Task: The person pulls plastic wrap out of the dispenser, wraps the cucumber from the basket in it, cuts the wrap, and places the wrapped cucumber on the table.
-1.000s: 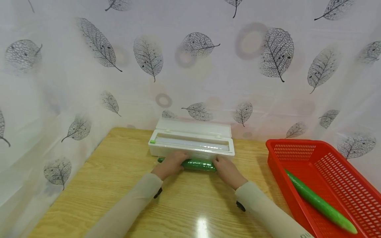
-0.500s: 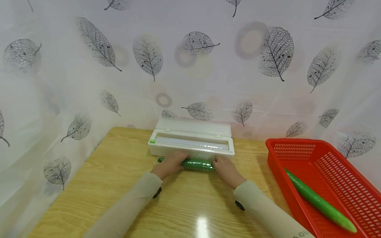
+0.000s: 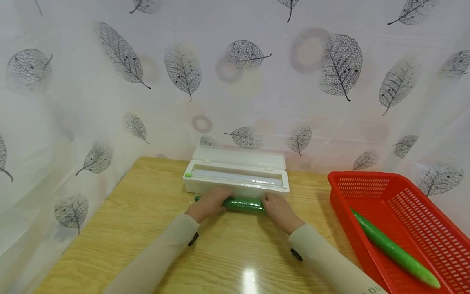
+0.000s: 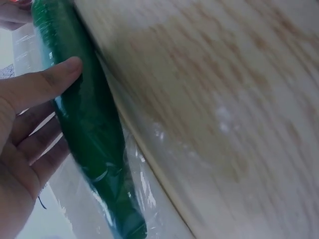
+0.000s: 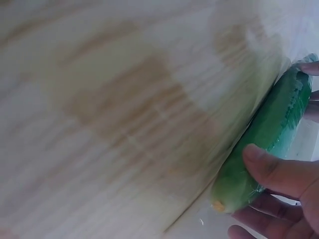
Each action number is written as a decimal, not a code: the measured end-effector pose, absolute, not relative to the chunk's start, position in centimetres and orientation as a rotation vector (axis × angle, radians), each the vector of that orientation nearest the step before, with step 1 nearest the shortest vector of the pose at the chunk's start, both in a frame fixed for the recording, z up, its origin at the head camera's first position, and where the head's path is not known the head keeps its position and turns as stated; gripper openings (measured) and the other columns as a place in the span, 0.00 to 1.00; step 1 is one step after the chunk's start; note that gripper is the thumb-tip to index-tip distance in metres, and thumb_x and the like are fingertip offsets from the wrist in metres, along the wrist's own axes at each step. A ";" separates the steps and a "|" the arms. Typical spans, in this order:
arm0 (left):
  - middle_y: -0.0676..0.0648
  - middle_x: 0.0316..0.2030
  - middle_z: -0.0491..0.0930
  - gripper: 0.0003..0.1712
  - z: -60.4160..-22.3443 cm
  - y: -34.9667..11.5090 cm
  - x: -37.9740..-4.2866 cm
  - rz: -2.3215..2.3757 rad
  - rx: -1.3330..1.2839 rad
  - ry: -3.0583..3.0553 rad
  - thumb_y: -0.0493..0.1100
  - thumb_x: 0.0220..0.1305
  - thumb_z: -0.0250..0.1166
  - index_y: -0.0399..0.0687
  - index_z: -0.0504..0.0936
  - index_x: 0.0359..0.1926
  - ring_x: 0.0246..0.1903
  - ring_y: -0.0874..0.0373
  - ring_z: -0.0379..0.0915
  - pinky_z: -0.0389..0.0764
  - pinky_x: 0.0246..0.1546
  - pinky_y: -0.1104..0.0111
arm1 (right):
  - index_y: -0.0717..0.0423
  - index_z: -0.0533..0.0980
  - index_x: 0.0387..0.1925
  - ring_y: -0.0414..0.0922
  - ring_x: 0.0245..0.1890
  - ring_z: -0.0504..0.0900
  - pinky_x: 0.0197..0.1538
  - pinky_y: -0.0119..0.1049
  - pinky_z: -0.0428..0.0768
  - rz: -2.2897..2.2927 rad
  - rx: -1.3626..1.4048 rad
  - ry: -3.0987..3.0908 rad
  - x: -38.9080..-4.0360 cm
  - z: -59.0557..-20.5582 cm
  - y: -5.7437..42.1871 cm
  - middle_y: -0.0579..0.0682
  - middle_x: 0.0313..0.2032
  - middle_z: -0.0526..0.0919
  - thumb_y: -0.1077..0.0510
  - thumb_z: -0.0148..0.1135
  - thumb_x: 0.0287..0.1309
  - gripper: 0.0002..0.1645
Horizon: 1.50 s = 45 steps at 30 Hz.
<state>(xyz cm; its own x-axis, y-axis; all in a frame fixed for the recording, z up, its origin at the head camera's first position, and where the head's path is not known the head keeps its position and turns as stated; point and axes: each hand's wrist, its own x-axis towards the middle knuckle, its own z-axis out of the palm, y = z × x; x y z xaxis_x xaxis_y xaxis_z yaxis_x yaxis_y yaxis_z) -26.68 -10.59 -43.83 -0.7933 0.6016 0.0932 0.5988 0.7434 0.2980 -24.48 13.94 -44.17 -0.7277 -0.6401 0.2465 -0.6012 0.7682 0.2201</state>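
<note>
A dark green cucumber (image 3: pixel 244 205) lies crosswise in front of a white cling film box (image 3: pixel 198 186), with shiny clear film around it. My left hand (image 3: pixel 210 203) grips it left of its middle. In the left wrist view, the thumb (image 4: pixel 56 79) lies over the cucumber (image 4: pixel 92 117) and the other fingers go behind it. Near the pale end, my right hand (image 3: pixel 280 210) holds the cucumber (image 5: pixel 261 129) between thumb (image 5: pixel 261 158) and fingers, as the right wrist view shows. Loose film (image 4: pixel 142 174) spreads beside the stem end.
The box's lid (image 3: pixel 238 156) stands raised at the back, and a film roll (image 3: pixel 235 177) sits inside. To the right, a red plastic basket (image 3: pixel 341 212) holds another cucumber (image 3: pixel 396 249). A leaf-patterned curtain (image 3: pixel 257 102) hangs behind the wooden table (image 3: pixel 220 261).
The cucumber between my hands has shifted very slightly toward me. Both hands keep their grip in nearly the same place; box and basket stay put.
</note>
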 end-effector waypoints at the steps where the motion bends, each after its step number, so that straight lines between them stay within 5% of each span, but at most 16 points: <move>1: 0.48 0.46 0.81 0.26 -43.8 -10.7 -26.6 0.509 1.010 2.919 0.34 0.45 0.72 0.47 0.77 0.48 0.49 0.54 0.76 0.76 0.56 0.61 | 0.64 0.78 0.36 0.46 0.28 0.78 0.34 0.38 0.80 -0.172 0.958 -2.660 -24.4 -44.2 14.0 0.54 0.31 0.78 0.68 0.68 0.47 0.11; 17: 0.48 0.47 0.77 0.28 -44.9 -12.0 -26.3 0.573 1.137 2.973 0.37 0.45 0.74 0.50 0.79 0.51 0.48 0.54 0.74 0.77 0.53 0.61 | 0.64 0.78 0.42 0.50 0.40 0.81 0.48 0.43 0.80 -0.025 0.928 -2.686 -23.9 -44.3 14.8 0.56 0.39 0.81 0.64 0.70 0.46 0.19; 25: 0.47 0.42 0.77 0.29 -44.8 -12.3 -25.9 0.554 1.247 3.018 0.38 0.41 0.76 0.48 0.80 0.49 0.42 0.55 0.74 0.78 0.48 0.63 | 0.62 0.78 0.41 0.50 0.41 0.81 0.48 0.44 0.79 0.079 0.925 -2.678 -23.7 -44.0 14.9 0.54 0.40 0.80 0.57 0.76 0.37 0.26; 45: 0.50 0.42 0.79 0.22 -43.7 -15.8 -25.5 0.520 1.277 3.138 0.44 0.49 0.73 0.47 0.81 0.47 0.42 0.57 0.76 0.80 0.45 0.64 | 0.60 0.78 0.40 0.47 0.35 0.81 0.41 0.40 0.81 0.057 0.959 -2.663 -23.9 -42.9 14.3 0.52 0.36 0.81 0.53 0.75 0.42 0.23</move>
<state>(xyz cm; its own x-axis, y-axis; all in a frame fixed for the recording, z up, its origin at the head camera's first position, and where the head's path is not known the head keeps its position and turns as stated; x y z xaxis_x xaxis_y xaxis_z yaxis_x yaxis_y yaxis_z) -25.53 -15.83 -43.73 -0.6876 0.6255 0.3688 0.7110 0.6830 0.1673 -23.87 14.34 -42.86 -0.7279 -0.6162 0.3007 -0.6284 0.7750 0.0668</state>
